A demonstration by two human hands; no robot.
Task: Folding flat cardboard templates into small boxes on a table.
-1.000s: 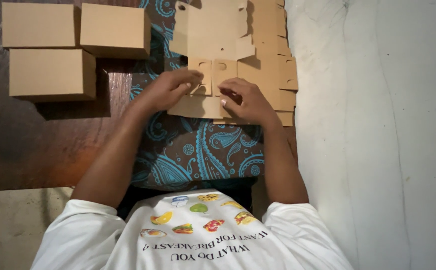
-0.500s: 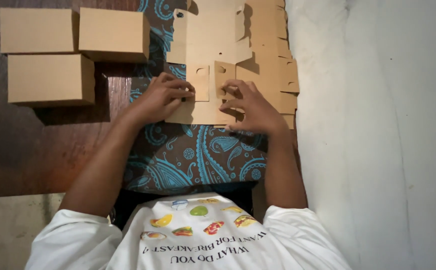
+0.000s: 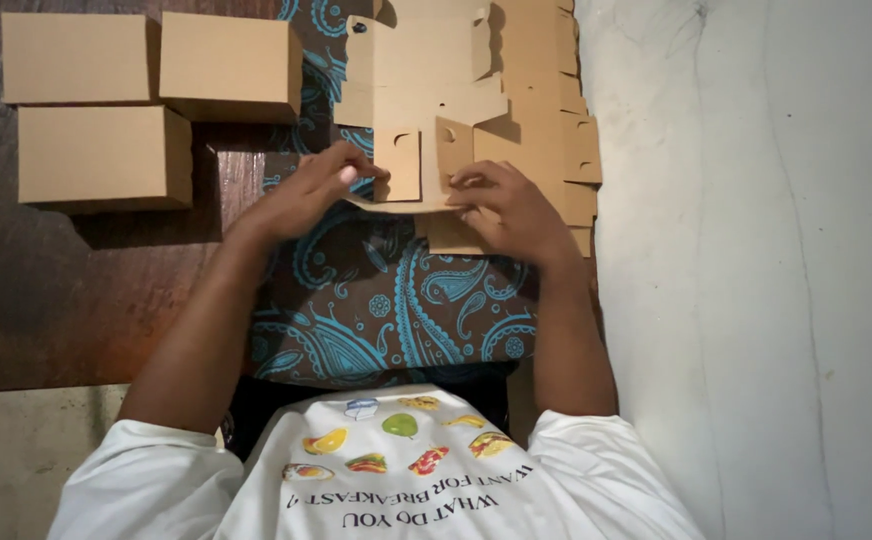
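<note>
Left hand (image 3: 308, 190) at 9 o'clock, right hand (image 3: 506, 205) at 3, both pinching flat box blank (image 3: 426, 110); side-flap folding step underway; next move likely needs flaps raised upright.

three boxes (image 3: 146, 100) left of flat cardboard (image 3: 476, 90)

Three folded cardboard boxes (image 3: 91, 155), one stack of flat blanks (image 3: 531, 110), two hands (image 3: 306, 195).

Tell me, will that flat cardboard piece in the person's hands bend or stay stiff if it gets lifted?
The flat cardboard piece would probably flex: it is a thin sheet with cut-outs and flaps. The left hand and right hand already hold its near edge raised, so it likely bends easily along creases. It looks light, judging by its thinness.
</note>
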